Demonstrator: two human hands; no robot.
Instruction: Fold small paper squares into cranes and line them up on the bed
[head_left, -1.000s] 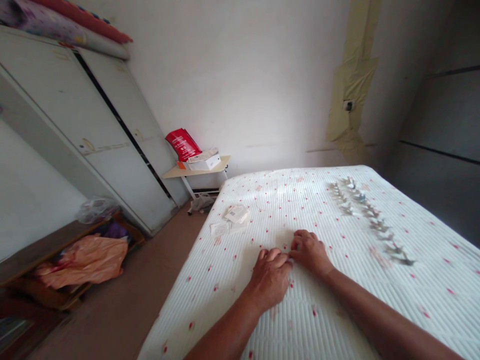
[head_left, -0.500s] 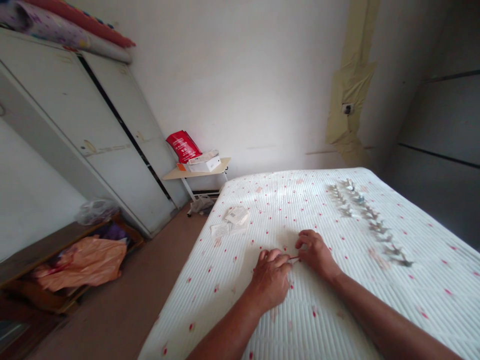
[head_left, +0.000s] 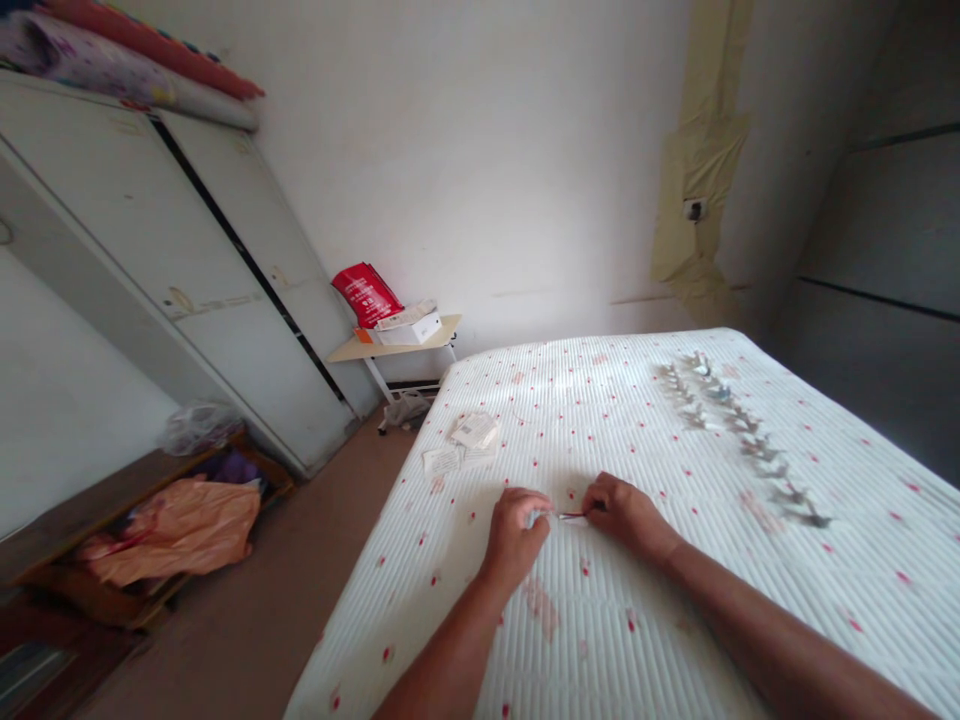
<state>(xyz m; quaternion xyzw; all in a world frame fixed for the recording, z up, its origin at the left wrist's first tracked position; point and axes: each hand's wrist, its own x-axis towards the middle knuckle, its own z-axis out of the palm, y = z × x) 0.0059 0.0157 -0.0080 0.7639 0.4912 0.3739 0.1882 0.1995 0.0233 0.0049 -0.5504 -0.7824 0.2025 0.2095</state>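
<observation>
My left hand and my right hand rest on the white mattress with red dots. Both are closed in a pinch on the two ends of a thin red strip stretched between them just above the cover. To the right, a row of several small folded paper figures lies on the mattress. A small pile of printed paper slips sits beyond my left hand near the mattress's left edge.
A grey wardrobe stands along the left wall with rolled bedding on top. A small side table holds a red bag and a white box. An orange plastic bag lies on a low wooden shelf at left. Brown floor runs beside the bed.
My hands were touching one second ago; now they have drawn apart, the left moving left, and the thin red strip shows stretched between them.
</observation>
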